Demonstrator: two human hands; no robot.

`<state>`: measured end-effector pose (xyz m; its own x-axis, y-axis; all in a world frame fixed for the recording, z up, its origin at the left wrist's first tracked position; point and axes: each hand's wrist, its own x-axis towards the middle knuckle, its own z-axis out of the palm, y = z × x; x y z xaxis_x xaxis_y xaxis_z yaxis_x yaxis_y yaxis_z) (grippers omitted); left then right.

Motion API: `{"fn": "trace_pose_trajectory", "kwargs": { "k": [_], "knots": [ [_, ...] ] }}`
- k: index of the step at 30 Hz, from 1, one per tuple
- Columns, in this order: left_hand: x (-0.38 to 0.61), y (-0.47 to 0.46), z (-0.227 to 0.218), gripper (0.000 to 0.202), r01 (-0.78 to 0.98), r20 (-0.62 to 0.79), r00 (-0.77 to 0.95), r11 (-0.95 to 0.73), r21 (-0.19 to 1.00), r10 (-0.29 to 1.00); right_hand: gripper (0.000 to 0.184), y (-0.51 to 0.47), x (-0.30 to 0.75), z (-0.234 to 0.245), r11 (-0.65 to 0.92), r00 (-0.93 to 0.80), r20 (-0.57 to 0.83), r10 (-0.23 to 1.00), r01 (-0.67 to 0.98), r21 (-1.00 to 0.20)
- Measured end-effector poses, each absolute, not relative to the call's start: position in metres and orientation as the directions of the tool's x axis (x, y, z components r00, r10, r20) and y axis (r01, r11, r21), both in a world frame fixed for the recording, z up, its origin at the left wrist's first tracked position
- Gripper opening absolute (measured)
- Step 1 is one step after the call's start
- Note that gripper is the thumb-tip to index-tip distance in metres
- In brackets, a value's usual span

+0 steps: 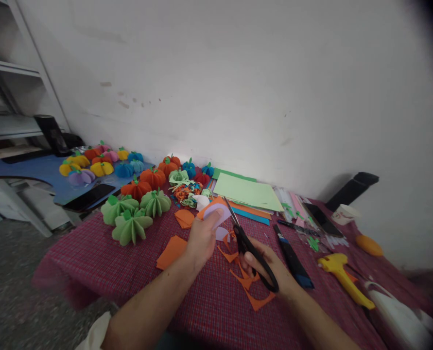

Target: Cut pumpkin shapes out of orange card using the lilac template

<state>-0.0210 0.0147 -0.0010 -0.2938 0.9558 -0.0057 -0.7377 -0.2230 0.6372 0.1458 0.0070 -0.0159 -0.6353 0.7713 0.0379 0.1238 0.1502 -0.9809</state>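
From afar I have the left hand pinching a lilac paper oval over orange paper, the right hand gripping black-handled scissors at their margin; green paper pumpkins stand toward the surface's left edge, pale green sheets along its far edge

1 pr scissors, 1 glue gun, 1 cup, 1 purp pumpkin, 3 lt-grn pumpkins up front
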Motion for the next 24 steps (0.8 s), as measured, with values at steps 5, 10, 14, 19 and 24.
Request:
{"fn": "trace_pose_trajectory", "kwargs": {
  "k": [5,10,14,19,24],
  "knots": [
    [-0.022,0.014,0.000,0.014,-0.741,-0.003,-0.260,-0.197,0.642,0.966,0.038,0.005,0.150,-0.009,0.172,-0.634,0.022,0.773,0.176,-0.969],
    [-0.023,0.013,0.002,0.012,-0.734,0.038,-0.246,-0.212,0.645,0.969,0.043,0.007,0.157,0.001,0.185,-0.630,-0.005,0.777,0.235,-0.954],
    [-0.023,0.013,0.003,0.012,-0.722,0.038,-0.238,-0.203,0.662,0.970,0.045,0.007,0.159,0.008,0.227,-0.651,0.033,0.758,0.216,-0.950],
    [-0.022,0.011,0.002,0.013,-0.695,0.056,-0.215,-0.193,0.693,0.975,0.045,0.007,0.159,0.010,0.247,-0.653,0.052,0.756,0.211,-0.946],
    [-0.019,0.009,0.003,0.015,-0.681,0.029,-0.207,-0.166,0.713,0.978,0.047,0.006,0.159,0.009,0.197,-0.644,0.014,0.765,0.214,-0.957]
  ]
}}
